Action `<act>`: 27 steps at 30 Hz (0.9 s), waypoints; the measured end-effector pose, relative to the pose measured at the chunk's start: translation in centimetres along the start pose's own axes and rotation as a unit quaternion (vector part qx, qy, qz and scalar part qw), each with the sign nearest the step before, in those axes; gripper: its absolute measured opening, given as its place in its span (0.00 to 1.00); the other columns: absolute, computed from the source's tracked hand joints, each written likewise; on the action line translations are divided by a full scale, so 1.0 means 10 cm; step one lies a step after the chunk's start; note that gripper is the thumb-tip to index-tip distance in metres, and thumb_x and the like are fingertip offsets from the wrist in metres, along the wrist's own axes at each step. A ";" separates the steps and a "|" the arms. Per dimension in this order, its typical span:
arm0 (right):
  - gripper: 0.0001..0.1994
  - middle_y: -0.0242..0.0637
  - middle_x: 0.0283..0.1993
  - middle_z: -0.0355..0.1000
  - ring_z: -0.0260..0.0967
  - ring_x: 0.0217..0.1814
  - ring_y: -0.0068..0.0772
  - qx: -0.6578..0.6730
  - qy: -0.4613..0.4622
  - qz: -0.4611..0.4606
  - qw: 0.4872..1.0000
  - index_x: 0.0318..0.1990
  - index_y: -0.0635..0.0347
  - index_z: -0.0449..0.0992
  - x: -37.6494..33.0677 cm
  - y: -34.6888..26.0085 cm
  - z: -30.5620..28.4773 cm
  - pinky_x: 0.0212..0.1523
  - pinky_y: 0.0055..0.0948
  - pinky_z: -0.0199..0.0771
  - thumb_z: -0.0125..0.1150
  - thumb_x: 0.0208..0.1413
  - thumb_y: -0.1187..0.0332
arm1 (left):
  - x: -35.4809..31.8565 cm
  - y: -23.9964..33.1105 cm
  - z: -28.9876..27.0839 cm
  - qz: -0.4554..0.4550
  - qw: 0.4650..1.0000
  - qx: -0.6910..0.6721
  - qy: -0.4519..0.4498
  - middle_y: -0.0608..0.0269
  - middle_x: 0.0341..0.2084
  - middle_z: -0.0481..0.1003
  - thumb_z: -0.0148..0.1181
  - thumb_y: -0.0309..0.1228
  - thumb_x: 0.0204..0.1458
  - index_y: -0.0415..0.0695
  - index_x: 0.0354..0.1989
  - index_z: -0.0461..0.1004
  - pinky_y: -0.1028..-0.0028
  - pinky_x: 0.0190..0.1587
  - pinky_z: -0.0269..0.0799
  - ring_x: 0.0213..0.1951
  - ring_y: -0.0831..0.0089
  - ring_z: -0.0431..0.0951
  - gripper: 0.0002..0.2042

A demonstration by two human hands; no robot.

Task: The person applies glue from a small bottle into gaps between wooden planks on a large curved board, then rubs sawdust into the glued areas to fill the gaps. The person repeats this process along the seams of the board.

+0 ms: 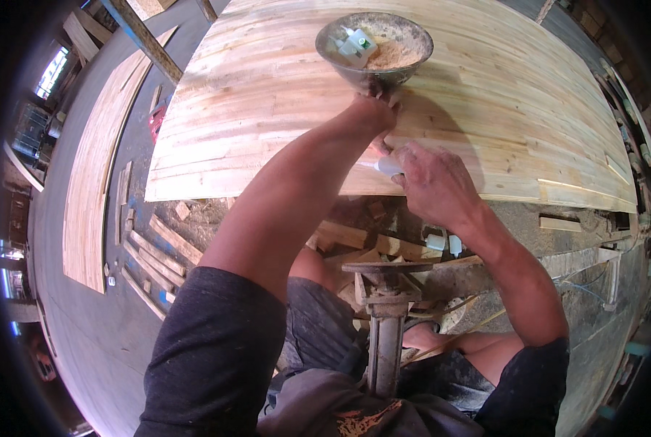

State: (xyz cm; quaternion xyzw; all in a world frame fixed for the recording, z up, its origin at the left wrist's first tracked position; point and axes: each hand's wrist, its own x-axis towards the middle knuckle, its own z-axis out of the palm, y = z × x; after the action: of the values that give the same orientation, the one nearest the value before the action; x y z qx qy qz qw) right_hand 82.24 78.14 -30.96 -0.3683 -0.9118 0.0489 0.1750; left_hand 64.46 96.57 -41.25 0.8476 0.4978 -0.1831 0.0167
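Note:
A wide wooden panel [267,95] made of joined strips lies before me. On its far part rests a dark round bowl [372,76] holding tan sawdust [394,54] and small white squeeze bottles [358,45]. My left arm crosses over the panel, and my left hand [380,109] is at the bowl's near side; its fingers are mostly hidden by the wrist and shadow. Closer to me, my right hand [434,178] is closed around a small white squeeze bottle [388,166]. That bottle's thin nozzle points left, close above the panel's near edge.
Below the panel stands a metal post with a flat round top [387,268]. Wood offcuts [158,255] and two white bottles [436,242] lie beneath the near edge. Another long panel [96,197] is on the left, beside a slanting metal post [143,40].

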 end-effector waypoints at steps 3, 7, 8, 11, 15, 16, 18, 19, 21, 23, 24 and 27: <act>0.14 0.52 0.47 0.76 0.76 0.47 0.64 -0.012 -0.020 0.016 1.000 0.51 0.67 0.79 -0.01 0.01 0.00 0.50 0.56 0.77 0.67 0.62 0.67 | 0.01 -0.02 0.03 0.004 1.000 0.011 -0.015 0.37 0.85 0.34 0.84 0.63 0.36 0.51 0.86 0.43 0.25 0.73 0.55 0.82 0.25 0.38 0.72; 0.14 0.53 0.48 0.77 0.76 0.48 0.64 -0.029 -0.040 0.027 0.998 0.49 0.66 0.80 -0.03 0.01 -0.06 0.51 0.56 0.77 0.67 0.62 0.66 | 0.10 -0.05 0.13 0.002 1.000 0.014 0.012 0.37 0.85 0.33 0.83 0.66 0.35 0.52 0.86 0.42 0.25 0.73 0.55 0.82 0.27 0.38 0.72; 0.13 0.53 0.48 0.77 0.77 0.48 0.64 -0.027 -0.025 0.020 0.999 0.49 0.66 0.80 -0.04 0.01 -0.08 0.51 0.57 0.77 0.67 0.62 0.66 | 0.13 -0.05 0.16 -0.009 1.000 0.016 0.022 0.37 0.85 0.33 0.83 0.66 0.35 0.53 0.86 0.43 0.25 0.73 0.55 0.82 0.27 0.38 0.72; 0.11 0.53 0.45 0.78 0.79 0.45 0.62 -0.032 -0.032 0.023 0.999 0.45 0.67 0.77 -0.07 0.02 -0.15 0.50 0.57 0.79 0.60 0.54 0.77 | 0.19 -0.03 0.17 -0.021 0.999 0.023 0.015 0.37 0.85 0.33 0.82 0.67 0.36 0.54 0.87 0.41 0.26 0.74 0.54 0.82 0.28 0.37 0.72; 0.11 0.52 0.45 0.78 0.78 0.46 0.62 -0.060 -0.053 0.041 0.996 0.46 0.66 0.78 -0.12 0.04 -0.22 0.50 0.57 0.78 0.64 0.55 0.74 | 0.09 -0.02 0.08 -0.021 0.999 0.035 -0.029 0.38 0.85 0.34 0.78 0.69 0.39 0.54 0.87 0.40 0.28 0.76 0.48 0.82 0.28 0.36 0.71; 0.13 0.51 0.48 0.78 0.78 0.48 0.62 -0.063 -0.066 0.051 0.995 0.49 0.66 0.79 -0.13 0.05 -0.23 0.52 0.56 0.78 0.66 0.57 0.71 | 0.03 -0.03 0.05 -0.010 0.999 0.038 -0.028 0.38 0.85 0.34 0.75 0.71 0.41 0.54 0.87 0.40 0.27 0.77 0.43 0.82 0.27 0.35 0.69; 0.15 0.51 0.50 0.79 0.78 0.50 0.62 -0.069 -0.078 0.062 0.993 0.52 0.66 0.80 -0.17 0.09 -0.26 0.53 0.55 0.77 0.69 0.60 0.69 | -0.11 -0.04 -0.01 0.036 0.999 0.025 -0.005 0.37 0.85 0.35 0.64 0.76 0.50 0.53 0.87 0.43 0.25 0.78 0.25 0.82 0.25 0.32 0.63; 0.15 0.51 0.50 0.79 0.78 0.50 0.62 -0.072 -0.077 0.062 0.992 0.52 0.66 0.80 -0.18 0.11 -0.27 0.53 0.54 0.77 0.69 0.59 0.69 | -0.17 -0.04 -0.05 0.031 0.999 0.029 -0.003 0.36 0.85 0.35 0.70 0.73 0.46 0.53 0.87 0.41 0.30 0.79 0.31 0.82 0.26 0.33 0.66; 0.15 0.51 0.50 0.79 0.78 0.49 0.61 -0.077 -0.072 0.061 0.993 0.52 0.66 0.80 -0.22 0.14 -0.29 0.53 0.54 0.78 0.69 0.59 0.70 | -0.27 -0.04 -0.11 0.043 0.998 0.014 0.031 0.33 0.84 0.35 0.79 0.68 0.39 0.52 0.86 0.38 0.36 0.81 0.41 0.83 0.28 0.36 0.72; 0.16 0.51 0.49 0.79 0.78 0.48 0.61 -0.083 -0.062 0.057 0.993 0.52 0.66 0.80 -0.24 0.18 -0.30 0.52 0.54 0.78 0.70 0.59 0.71 | -0.30 0.01 -0.18 0.026 0.999 0.037 -0.004 0.32 0.83 0.35 0.82 0.67 0.37 0.49 0.86 0.37 0.38 0.81 0.46 0.83 0.29 0.37 0.74; 0.16 0.50 0.49 0.79 0.78 0.48 0.61 -0.079 -0.061 0.058 0.993 0.52 0.66 0.80 -0.26 0.20 -0.30 0.51 0.54 0.78 0.70 0.59 0.71 | -0.32 0.03 -0.21 0.029 0.999 0.041 -0.004 0.31 0.83 0.35 0.82 0.66 0.37 0.48 0.86 0.37 0.38 0.81 0.47 0.83 0.29 0.37 0.74; 0.15 0.49 0.49 0.79 0.78 0.47 0.61 -0.070 -0.059 0.063 0.994 0.52 0.66 0.80 -0.30 0.25 -0.32 0.49 0.55 0.79 0.70 0.58 0.72 | -0.33 0.04 -0.23 0.039 0.999 0.020 -0.003 0.30 0.83 0.36 0.82 0.66 0.37 0.45 0.86 0.37 0.36 0.80 0.48 0.83 0.29 0.39 0.75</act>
State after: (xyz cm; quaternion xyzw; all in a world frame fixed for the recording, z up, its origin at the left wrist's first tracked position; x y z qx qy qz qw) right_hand 87.03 77.69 -29.35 -0.4329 -0.8967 0.0175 0.0908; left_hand 64.00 94.06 -38.10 0.8659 0.4607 -0.1947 0.0086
